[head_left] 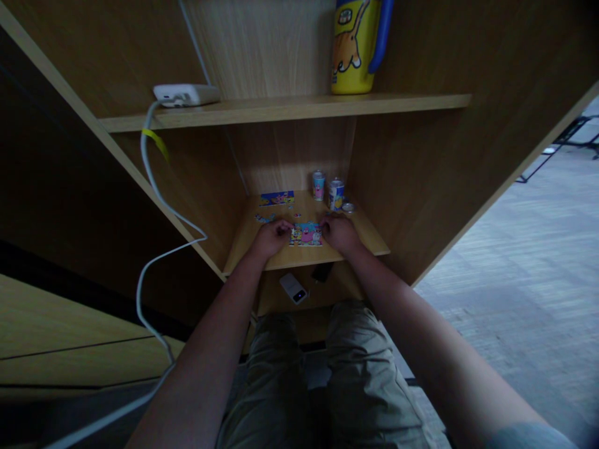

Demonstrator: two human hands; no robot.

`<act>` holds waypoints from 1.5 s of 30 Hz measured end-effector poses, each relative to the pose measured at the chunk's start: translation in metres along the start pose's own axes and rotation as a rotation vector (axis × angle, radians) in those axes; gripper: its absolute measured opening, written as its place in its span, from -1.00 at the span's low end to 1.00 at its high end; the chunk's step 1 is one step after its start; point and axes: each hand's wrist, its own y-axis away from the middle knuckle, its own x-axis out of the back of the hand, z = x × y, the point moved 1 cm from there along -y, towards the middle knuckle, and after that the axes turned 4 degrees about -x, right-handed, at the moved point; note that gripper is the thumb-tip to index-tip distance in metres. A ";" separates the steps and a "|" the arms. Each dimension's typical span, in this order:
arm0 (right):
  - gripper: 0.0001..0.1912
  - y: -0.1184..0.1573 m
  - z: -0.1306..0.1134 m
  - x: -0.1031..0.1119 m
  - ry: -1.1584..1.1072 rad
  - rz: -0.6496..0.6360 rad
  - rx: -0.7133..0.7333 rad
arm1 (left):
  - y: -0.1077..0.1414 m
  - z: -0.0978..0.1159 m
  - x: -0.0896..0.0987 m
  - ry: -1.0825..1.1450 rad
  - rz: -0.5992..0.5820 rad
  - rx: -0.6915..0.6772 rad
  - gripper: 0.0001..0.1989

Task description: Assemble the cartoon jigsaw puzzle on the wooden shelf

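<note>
A partly assembled cartoon jigsaw puzzle point(306, 234) in pink, yellow and blue lies flat on the lower shelf. At its left edge is my left hand point(274, 237), thumb and fingers closed together by the upper left corner; what they pinch is too small to make out. My right hand point(341, 233) rests at the right edge, its fingers curled in and their tips partly hidden. Loose puzzle pieces point(264, 218) lie behind my left hand. Farther back is a blue cartoon picture card point(277, 198).
Two small cartoon cans point(319, 186) stand at the back right, with a round lid point(347, 207) beside them. Above, a shelf board point(281, 111) holds a yellow mug point(353, 50) and a white device point(187, 95) with a hanging cable point(140, 287). A power bank point(293, 289) lies below.
</note>
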 end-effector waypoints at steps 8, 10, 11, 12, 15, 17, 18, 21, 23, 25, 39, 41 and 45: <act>-0.68 0.000 0.000 0.000 -0.008 0.009 0.000 | 0.001 -0.001 -0.001 0.023 0.007 0.000 -0.83; -0.68 0.000 -0.001 0.001 -0.005 0.010 0.006 | 0.001 0.000 -0.001 0.024 0.011 -0.003 -0.83; -0.68 0.001 -0.001 0.002 -0.003 0.010 0.008 | 0.001 0.000 -0.001 0.025 0.010 -0.004 -0.83; -0.68 0.001 -0.001 0.002 -0.001 0.009 0.008 | 0.001 0.000 -0.001 0.027 0.007 -0.003 -0.83; -0.66 0.002 -0.002 0.003 0.003 0.002 0.005 | 0.001 0.000 -0.001 0.034 -0.001 0.000 -0.82; -0.65 0.001 -0.002 0.003 0.004 -0.004 0.004 | 0.001 0.001 0.000 0.037 0.004 -0.002 -0.83; -0.65 0.001 -0.002 0.003 0.006 -0.007 0.003 | 0.001 0.001 0.000 0.036 0.005 -0.004 -0.83; -0.64 0.000 -0.002 0.002 0.010 -0.016 0.002 | 0.001 0.002 0.000 0.027 0.001 -0.006 -0.83; -0.63 0.000 -0.001 0.001 0.008 -0.015 0.004 | 0.001 0.002 0.001 0.024 -0.001 -0.001 -0.83; -0.63 0.000 -0.001 0.001 0.004 -0.011 0.007 | 0.001 0.003 0.001 0.028 0.004 0.008 -0.84; -0.65 0.000 0.000 0.001 -0.009 -0.010 -0.002 | -0.001 -0.007 0.003 0.084 0.071 0.056 -0.84; -0.66 0.000 -0.001 0.002 -0.011 -0.009 -0.005 | -0.001 -0.007 0.003 0.082 0.063 0.058 -0.84; -0.68 0.001 -0.001 0.002 0.000 -0.004 0.007 | -0.001 -0.006 0.003 0.080 0.054 0.059 -0.83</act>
